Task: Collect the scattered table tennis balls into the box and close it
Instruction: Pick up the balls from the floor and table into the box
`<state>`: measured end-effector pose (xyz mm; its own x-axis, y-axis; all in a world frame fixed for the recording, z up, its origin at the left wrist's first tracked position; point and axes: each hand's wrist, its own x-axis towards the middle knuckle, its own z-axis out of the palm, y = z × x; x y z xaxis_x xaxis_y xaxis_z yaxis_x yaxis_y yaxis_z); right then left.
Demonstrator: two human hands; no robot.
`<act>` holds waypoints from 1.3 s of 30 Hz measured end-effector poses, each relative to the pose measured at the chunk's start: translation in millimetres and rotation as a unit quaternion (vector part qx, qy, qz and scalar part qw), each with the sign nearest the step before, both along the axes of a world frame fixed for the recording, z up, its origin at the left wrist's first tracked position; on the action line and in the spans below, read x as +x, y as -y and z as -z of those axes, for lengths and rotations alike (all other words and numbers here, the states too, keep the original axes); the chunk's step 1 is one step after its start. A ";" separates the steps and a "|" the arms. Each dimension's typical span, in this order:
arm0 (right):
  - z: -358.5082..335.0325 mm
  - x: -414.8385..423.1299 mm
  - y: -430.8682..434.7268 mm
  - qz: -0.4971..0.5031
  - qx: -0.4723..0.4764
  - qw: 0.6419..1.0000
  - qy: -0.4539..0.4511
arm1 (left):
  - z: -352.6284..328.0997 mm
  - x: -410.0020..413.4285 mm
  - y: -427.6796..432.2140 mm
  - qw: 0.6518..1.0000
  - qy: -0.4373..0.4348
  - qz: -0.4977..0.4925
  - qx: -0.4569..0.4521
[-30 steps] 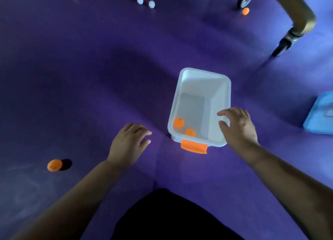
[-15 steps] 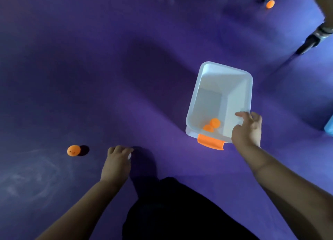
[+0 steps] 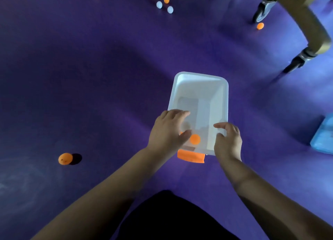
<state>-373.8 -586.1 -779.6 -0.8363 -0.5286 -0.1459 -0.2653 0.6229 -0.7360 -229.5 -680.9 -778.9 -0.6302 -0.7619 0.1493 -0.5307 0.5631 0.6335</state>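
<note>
Gripping the box (image 3: 198, 88) rim, right hand (image 3: 228, 142) flanks the hovering left hand (image 3: 167, 131).

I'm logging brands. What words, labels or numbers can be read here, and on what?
None can be read.
The orange ball on the floor: small dark marks, too blurred to read.
No text visible on the white box, orange latch or blue lid.
</note>
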 end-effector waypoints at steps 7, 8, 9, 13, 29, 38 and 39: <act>-0.3 43.0 32.7 -0.096 -0.005 0.995 0.029 | 40.5 113.9 14.9 0.972 0.037 -0.229 0.031; -0.4 49.5 39.4 -0.109 -0.003 0.994 0.031 | 47.5 134.1 16.8 0.960 0.054 -0.272 0.048; -0.7 56.2 46.2 -0.121 0.000 0.992 0.034 | 53.8 154.5 18.3 0.947 0.081 -0.306 0.058; -0.9 82.4 73.0 -0.163 0.006 0.986 0.033 | 76.1 224.5 24.7 0.893 0.235 -0.378 0.067; -28.4 119.3 166.4 -0.282 0.035 0.958 -0.025 | 11.2 202.9 117.3 0.879 -0.191 -0.411 0.149; -24.3 71.2 259.3 -0.400 0.013 0.916 0.014 | 17.1 123.1 182.0 0.948 -0.028 -0.313 0.053; -20.5 64.9 269.9 -0.405 0.008 0.914 0.018 | 19.4 116.7 190.0 0.934 -0.037 -0.346 0.077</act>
<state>-308.8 -856.0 -759.1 -0.1665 -0.9698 -0.1785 -0.6200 0.2437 -0.7458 -112.8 -870.9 -798.4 0.0294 -0.9992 0.0276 -0.6848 0.0000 0.7288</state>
